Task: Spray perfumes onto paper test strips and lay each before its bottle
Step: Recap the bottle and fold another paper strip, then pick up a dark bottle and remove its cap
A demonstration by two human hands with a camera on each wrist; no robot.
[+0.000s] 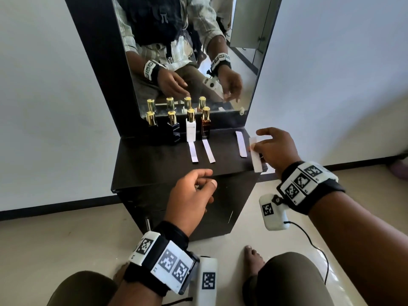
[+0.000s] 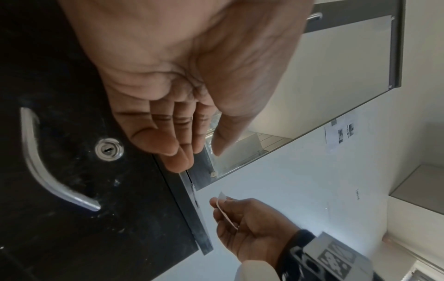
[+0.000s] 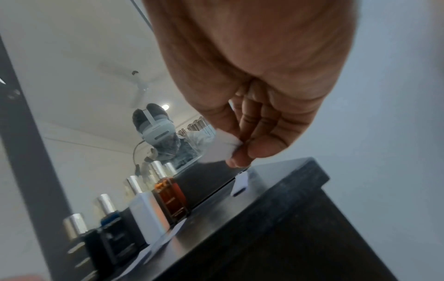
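Four gold-capped perfume bottles stand along the mirror's foot: black point(image 1: 152, 123), dark blue point(image 1: 174, 129), white point(image 1: 191, 129) and amber point(image 1: 205, 127). One paper strip point(image 1: 193, 152) lies before the white bottle, another point(image 1: 208, 151) before the amber one. A third strip point(image 1: 241, 143) lies further right. My right hand point(image 1: 260, 144) pinches a white strip point(image 1: 255, 157) at the tabletop's right edge; the right wrist view shows the pinch point(image 3: 236, 146) on that strip point(image 3: 218, 148). My left hand point(image 1: 208, 178) hovers at the front edge, fingers loosely curled, holding nothing.
The dark dressing table point(image 1: 154, 164) has a mirror point(image 1: 187, 51) at the back. Its cabinet door carries a metal handle point(image 2: 48, 167) and a lock point(image 2: 109, 149). White walls stand on both sides. My knees and a bare foot point(image 1: 254, 259) are on the tiled floor.
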